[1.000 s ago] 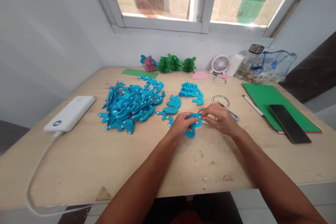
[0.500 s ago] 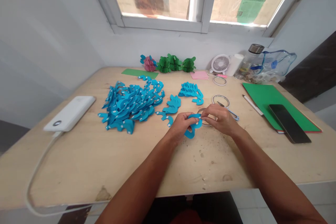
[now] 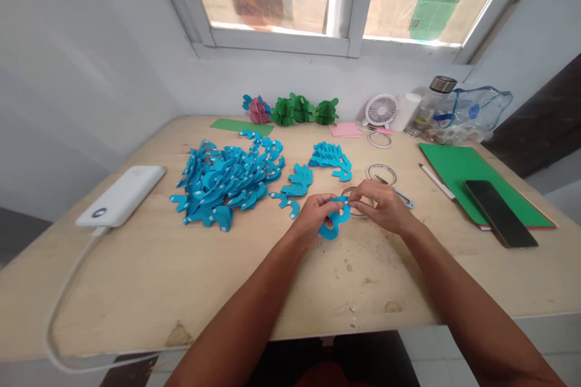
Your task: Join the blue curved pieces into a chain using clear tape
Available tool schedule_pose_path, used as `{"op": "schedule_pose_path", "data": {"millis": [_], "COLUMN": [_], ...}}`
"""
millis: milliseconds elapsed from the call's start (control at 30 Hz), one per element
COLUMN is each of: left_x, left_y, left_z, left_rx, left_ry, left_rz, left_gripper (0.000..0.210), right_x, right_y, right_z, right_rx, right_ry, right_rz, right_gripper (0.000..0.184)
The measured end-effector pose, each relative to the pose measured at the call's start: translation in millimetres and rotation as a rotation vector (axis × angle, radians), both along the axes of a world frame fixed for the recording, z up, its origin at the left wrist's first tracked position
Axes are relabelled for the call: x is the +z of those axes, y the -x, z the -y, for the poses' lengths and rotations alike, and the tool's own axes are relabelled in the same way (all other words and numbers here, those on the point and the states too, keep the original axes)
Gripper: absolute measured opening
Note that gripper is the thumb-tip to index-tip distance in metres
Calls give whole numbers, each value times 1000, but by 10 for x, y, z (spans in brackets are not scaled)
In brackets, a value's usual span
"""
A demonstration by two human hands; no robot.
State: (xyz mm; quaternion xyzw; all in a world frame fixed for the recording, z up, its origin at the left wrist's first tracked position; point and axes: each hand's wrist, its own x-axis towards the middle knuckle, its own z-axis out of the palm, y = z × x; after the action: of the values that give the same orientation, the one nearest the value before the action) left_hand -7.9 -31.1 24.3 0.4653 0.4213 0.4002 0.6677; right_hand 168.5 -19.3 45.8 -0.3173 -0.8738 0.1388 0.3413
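Note:
Between both hands, just above the table, is a curvy blue paper cutout [image 3: 330, 231] with a small white square near its right end. My left hand [image 3: 315, 216] pinches it from the left. The fingertips of my right hand [image 3: 377, 202] are closed at the white square on its upper right end. A roll of tape [image 3: 357, 212] lies partly hidden under my right hand, and scissors [image 3: 403, 198] lie just beyond it. Left of my hands sits a big pile of similar blue cutouts [image 3: 231, 175], with a small fanned stack [image 3: 299, 180] nearer and another stack [image 3: 330, 156] behind.
A white power bank [image 3: 120, 196] with a cable stands at the left. Green paper [image 3: 476, 175], a phone [image 3: 500, 213] and a pen [image 3: 436, 181] lie at the right. Along the wall are green paper figures [image 3: 302, 109], a small fan [image 3: 381, 110] and a bottle [image 3: 431, 106].
The blue cutout has tilted slightly in my fingers, showing a little more of its lower curve. Both hands stay nearly in place.

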Motion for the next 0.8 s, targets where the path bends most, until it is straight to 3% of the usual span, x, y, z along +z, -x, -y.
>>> {"op": "schedule_pose_path", "data": {"millis": [567, 800], "left_x": [-22, 4], "left_y": [-52, -57], "left_z": [27, 27], "left_rx": [91, 147], "left_ry": [-55, -56], "left_rz": [-90, -121], "left_gripper": [18, 20], "right_x": [-1, -5], "right_y": [22, 2], "right_z": [3, -29], "right_rx": [-129, -95], "right_ry": [331, 540], "right_rz": [-129, -290], "right_gripper": [14, 21]}}
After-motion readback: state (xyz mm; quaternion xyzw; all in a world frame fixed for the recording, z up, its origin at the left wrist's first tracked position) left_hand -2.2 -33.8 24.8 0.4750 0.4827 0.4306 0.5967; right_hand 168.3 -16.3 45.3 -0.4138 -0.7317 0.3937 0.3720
